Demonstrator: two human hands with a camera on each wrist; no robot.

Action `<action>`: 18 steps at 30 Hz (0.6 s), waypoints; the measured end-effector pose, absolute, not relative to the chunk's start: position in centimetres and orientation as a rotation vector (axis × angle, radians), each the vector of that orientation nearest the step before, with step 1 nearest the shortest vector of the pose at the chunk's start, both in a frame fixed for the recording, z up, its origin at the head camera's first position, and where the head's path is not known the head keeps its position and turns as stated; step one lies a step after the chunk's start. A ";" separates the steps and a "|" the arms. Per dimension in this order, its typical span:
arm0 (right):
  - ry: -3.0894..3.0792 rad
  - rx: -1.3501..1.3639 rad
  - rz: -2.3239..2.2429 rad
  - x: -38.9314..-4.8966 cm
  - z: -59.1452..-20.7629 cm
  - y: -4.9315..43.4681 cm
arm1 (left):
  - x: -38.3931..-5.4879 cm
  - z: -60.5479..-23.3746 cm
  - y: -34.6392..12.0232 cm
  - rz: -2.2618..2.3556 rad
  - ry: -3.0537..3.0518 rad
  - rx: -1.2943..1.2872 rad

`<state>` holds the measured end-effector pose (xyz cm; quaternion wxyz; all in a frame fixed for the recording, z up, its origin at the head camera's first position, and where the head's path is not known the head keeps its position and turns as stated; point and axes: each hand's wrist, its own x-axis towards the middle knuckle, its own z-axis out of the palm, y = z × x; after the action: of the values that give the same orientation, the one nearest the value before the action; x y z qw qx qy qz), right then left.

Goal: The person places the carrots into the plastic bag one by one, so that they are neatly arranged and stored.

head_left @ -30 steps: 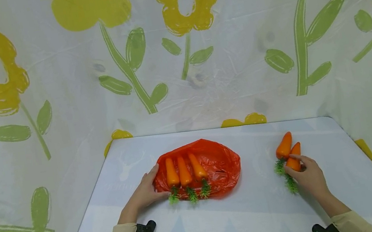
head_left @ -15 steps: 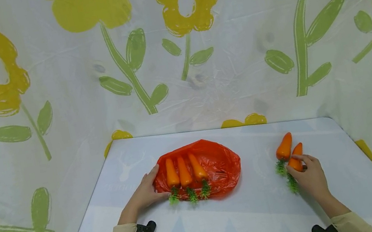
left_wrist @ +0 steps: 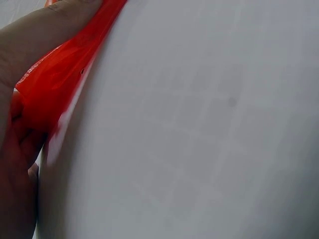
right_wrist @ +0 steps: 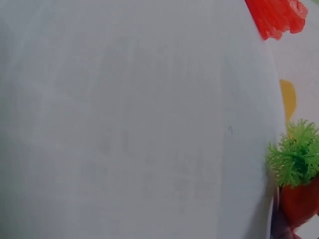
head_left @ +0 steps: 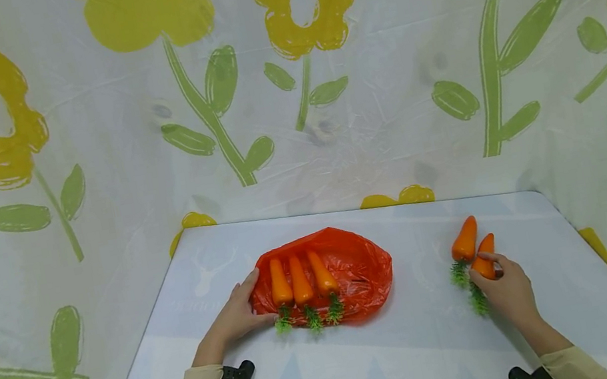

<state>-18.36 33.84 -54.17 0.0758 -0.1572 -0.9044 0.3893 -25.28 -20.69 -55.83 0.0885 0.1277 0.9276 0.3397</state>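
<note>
On the table lies a red plastic bag (head_left: 362,267), spread flat, with three toy carrots (head_left: 300,281) side by side on its left part, green tops towards the person. My left hand (head_left: 235,313) grips the bag's left edge. In the left wrist view, the thumb lies over the red plastic (left_wrist: 62,74) and the other fingers are behind it. Over on the right, my right hand (head_left: 509,290) pinches a carrot (head_left: 484,263) between thumb and fingers. Another carrot (head_left: 464,240) lies close beside it, further back. A leafy green top (right_wrist: 298,155) shows at the right wrist view's edge.
The pale table (head_left: 435,349) has its back edge near a curtain (head_left: 384,128) printed with yellow flowers. Black wrist cameras (head_left: 238,373) are worn on both arms. Bare tabletop lies between the bag and the right-hand carrots.
My right hand and the carrot it pinches have shifted very slightly to the right, as has the carrot beside it. The left hand, the bag and its three carrots look still.
</note>
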 end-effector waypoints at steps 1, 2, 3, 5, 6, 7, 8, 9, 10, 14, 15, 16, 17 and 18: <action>-2.714 -0.475 1.170 -18.3 -54.1 33.9 | -25.3 -55.8 -20.7 1.012 2.761 0.383; -2.715 -0.477 1.175 -18.3 -54.1 33.9 | -25.3 -55.8 -20.7 1.013 2.762 0.385; -2.716 -0.479 1.180 -18.2 -54.0 33.9 | -25.3 -55.8 -20.7 1.012 2.763 0.388; -2.716 -0.487 1.191 -18.2 -54.0 33.9 | -25.3 -55.8 -20.7 1.013 2.764 0.393; -2.715 -0.492 1.196 -18.2 -53.9 33.9 | -25.3 -55.7 -20.7 1.013 2.765 0.397; -2.715 -0.498 1.199 -18.1 -53.9 33.8 | -25.3 -55.7 -20.7 1.014 2.767 0.400; -2.712 -0.503 1.202 -18.1 -53.9 33.8 | -25.3 -55.7 -20.7 1.016 2.767 0.401; -2.710 -0.509 1.204 -18.2 -53.9 33.8 | -25.3 -55.7 -20.7 1.015 2.767 0.404; -2.706 -0.515 1.207 -18.2 -53.9 33.8 | -25.3 -55.8 -20.7 1.016 2.767 0.405; -2.681 -0.545 1.224 -18.2 -54.0 33.7 | -25.2 -55.8 -20.7 1.017 2.762 0.407; -2.674 -0.551 1.229 -18.1 -54.1 33.7 | -25.2 -55.8 -20.8 1.016 2.762 0.409; -2.668 -0.558 1.234 -18.1 -54.1 33.7 | -25.2 -55.8 -20.8 1.018 2.761 0.411; -2.662 -0.563 1.237 -18.1 -54.1 33.7 | -25.2 -55.8 -20.8 1.017 2.762 0.413; -2.658 -0.565 1.240 -18.1 -54.1 33.7 | -25.2 -55.8 -20.8 1.016 2.764 0.418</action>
<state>-18.08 33.69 -54.09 0.0771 -0.1885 -0.8873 0.4138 -25.25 -20.77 -55.82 0.0837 0.1399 0.9260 0.3405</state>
